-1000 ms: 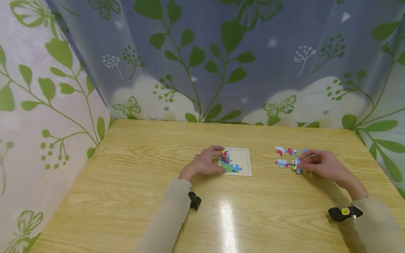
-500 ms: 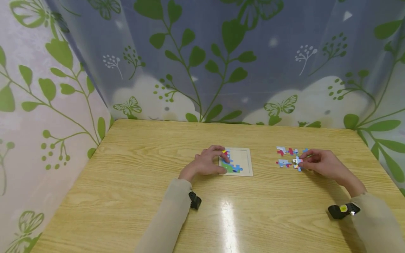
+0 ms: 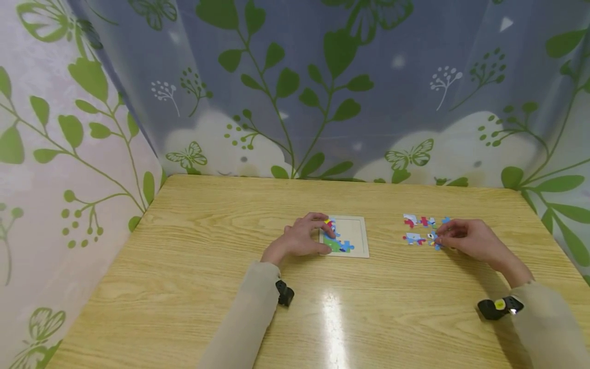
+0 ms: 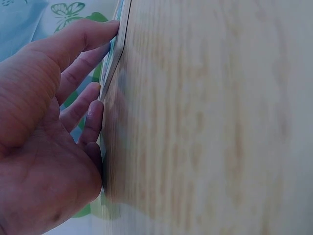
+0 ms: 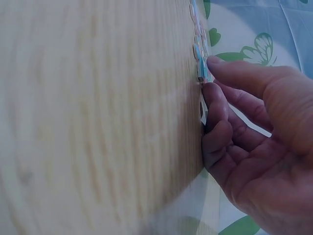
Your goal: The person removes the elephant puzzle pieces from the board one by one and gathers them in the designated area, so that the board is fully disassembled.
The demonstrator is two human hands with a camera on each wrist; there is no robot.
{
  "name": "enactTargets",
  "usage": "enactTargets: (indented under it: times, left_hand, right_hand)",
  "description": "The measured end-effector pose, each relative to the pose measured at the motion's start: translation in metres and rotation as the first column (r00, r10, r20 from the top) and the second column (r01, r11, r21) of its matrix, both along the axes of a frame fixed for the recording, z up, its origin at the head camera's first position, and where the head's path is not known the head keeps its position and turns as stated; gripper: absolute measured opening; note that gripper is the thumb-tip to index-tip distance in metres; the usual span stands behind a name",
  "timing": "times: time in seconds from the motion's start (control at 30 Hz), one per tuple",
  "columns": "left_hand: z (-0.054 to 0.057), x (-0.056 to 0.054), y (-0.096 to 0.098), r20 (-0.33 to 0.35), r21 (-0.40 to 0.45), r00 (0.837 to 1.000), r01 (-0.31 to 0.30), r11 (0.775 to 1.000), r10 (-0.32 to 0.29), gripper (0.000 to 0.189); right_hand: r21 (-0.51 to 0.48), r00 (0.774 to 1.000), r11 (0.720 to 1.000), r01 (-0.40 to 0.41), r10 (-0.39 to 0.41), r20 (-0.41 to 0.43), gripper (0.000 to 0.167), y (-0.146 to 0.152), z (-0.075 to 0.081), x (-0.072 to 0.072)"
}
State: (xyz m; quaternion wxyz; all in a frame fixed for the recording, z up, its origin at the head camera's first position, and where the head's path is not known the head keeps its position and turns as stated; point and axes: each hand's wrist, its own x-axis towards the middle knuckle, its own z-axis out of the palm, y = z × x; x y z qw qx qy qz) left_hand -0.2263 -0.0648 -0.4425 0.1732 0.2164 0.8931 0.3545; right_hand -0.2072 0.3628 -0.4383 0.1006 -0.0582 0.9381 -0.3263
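On the wooden table lies a square puzzle tray (image 3: 354, 234) with joined green and blue jigsaw pieces (image 3: 338, 246) along its left and lower parts. My left hand (image 3: 301, 237) rests over the tray's left side, thumb near the lower corner and fingers spread toward the top. Part of the picture is hidden under it. To the right, my right hand (image 3: 470, 238) pinches a blue and white puzzle piece (image 3: 432, 237) marked with an eye, low over the table. In the right wrist view, the thumb (image 5: 213, 62) lies against a piece's edge and the other fingers are curled.
Loose puzzle pieces (image 3: 413, 239) lie just left of my right hand, with a second row of pieces (image 3: 409, 220) behind them. A leaf-patterned curtain (image 3: 295, 92) hangs along the table's (image 3: 207, 215) back edge.
The eye-marked piece has shifted and tipped slightly in my right hand's fingers, which have moved only a little. My left hand stays on the tray.
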Motion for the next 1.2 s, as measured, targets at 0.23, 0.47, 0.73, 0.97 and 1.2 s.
enactTargets:
  times: [0.23, 0.47, 0.73, 0.97, 1.2]
  left_hand:
    - [0.002, 0.001, 0.0, 0.002, -0.009, 1.0, 0.003, 1.0, -0.003, 0.018]
    - [0.002, 0.002, 0.001, 0.0, -0.016, 1.0, 0.0, 1.0, 0.0, 0.018]
    - [0.001, 0.0, 0.001, 0.001, -0.015, 1.0, -0.008, 1.0, 0.008, 0.018]
    - [0.001, -0.001, 0.002, -0.003, -0.028, 1.0, -0.01, 1.0, 0.01, 0.018]
    - [0.001, -0.001, 0.002, -0.005, -0.032, 1.0, -0.006, 0.999, 0.006, 0.02]
  right_hand:
    - [0.002, 0.999, 1.0, 0.004, -0.004, -0.047, 0.035, -0.005, 0.001, 0.002]
    - [-0.006, 0.993, 1.0, -0.012, 0.011, -0.114, 0.031, -0.02, 0.003, 0.005]
    - [-0.035, 0.988, 0.997, -0.066, 0.06, -0.14, 0.028, -0.042, 0.011, 0.007]
    - [-0.046, 0.984, 0.993, -0.104, 0.096, -0.153, 0.023, -0.061, 0.016, 0.008]
    - [-0.063, 0.98, 0.988, -0.14, 0.13, -0.151, 0.02, -0.078, 0.017, 0.006]
